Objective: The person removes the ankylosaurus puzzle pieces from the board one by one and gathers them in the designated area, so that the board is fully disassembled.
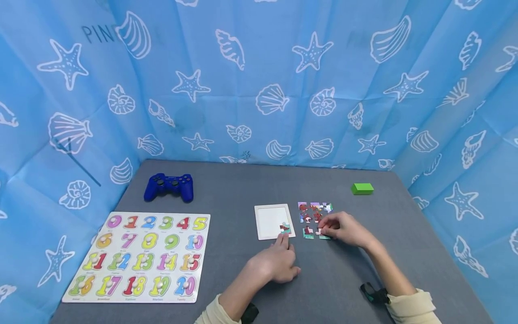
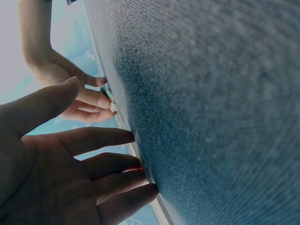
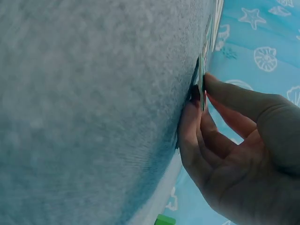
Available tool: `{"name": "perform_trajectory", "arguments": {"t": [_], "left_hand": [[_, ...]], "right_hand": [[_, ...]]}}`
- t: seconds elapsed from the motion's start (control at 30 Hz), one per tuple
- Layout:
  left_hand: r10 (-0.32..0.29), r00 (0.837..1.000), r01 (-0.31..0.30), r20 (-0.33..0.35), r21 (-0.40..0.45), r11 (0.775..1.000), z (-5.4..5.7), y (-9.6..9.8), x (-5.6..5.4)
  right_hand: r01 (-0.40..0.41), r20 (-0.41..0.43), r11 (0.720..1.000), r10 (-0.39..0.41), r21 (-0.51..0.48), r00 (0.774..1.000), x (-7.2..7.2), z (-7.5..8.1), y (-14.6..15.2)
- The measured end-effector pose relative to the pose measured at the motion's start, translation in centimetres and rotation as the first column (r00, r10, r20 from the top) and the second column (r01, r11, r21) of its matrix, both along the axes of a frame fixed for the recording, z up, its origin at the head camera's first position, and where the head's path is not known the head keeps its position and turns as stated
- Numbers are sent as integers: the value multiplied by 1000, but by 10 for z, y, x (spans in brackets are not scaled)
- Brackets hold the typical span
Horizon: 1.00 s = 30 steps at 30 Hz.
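Note:
A white square puzzle tray (image 1: 269,220) lies mid-table with one jigsaw piece (image 1: 285,227) in its lower right corner. My left hand (image 1: 277,262) reaches to the tray's near edge, its fingertips at that piece; in the left wrist view its fingers (image 2: 115,164) are fairly straight. To the right of the tray, several loose jigsaw pieces (image 1: 306,218) are laid out in rows. At the near right of these, my right hand (image 1: 346,229) pinches a thin jigsaw piece (image 3: 201,82) between thumb and fingers, tilted on edge at the table surface.
A number puzzle board (image 1: 137,258) with pegged numerals lies to the left. Behind it sits a blue game controller (image 1: 168,186). A green block (image 1: 362,189) rests at the back right. A blue shell-patterned curtain (image 1: 259,81) hangs around the grey table (image 1: 230,193).

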<state>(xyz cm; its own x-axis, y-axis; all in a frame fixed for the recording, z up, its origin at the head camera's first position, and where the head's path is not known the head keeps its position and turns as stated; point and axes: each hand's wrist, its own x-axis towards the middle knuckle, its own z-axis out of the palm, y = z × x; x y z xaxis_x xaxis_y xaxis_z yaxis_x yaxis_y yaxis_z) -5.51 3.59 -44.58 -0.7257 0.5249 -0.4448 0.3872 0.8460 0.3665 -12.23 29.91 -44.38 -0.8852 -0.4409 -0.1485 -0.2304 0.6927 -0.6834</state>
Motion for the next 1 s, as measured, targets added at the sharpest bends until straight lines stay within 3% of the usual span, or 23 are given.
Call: {"name": "perform_trajectory", "arguments": {"t": [0.1,0.23,0.33,0.47,0.6,0.8,1.0], "left_hand": [[-8,1000,7,-15,-4,1000,-6,1,-1],[-18,1000,18,-15,-4,1000,4,-2,1],[-15,1000,15,2,-4,1000,21,-6,5],[-13,1000,13,5,4,1000,20,-7,5],[-20,1000,20,-7,7,1000,20,-8,6],[-24,1000,24,-19,12,1000,25,-12,6],[-1,1000,1,1,24,1000,27,-21,2]], "right_hand": [[27,-57,998,-24,56,998,3,1,-4],[51,-129,992,-37,111,991,5,4,-10],[42,-150,994,-27,98,988,5,6,-16],[-35,-97,999,32,-22,995,-1,7,-29],[-134,-46,986,130,-100,990,-9,3,-49],[-206,-55,977,204,-49,978,-21,-1,-80],[-170,-7,986,170,0,986,-28,0,-96]]}}
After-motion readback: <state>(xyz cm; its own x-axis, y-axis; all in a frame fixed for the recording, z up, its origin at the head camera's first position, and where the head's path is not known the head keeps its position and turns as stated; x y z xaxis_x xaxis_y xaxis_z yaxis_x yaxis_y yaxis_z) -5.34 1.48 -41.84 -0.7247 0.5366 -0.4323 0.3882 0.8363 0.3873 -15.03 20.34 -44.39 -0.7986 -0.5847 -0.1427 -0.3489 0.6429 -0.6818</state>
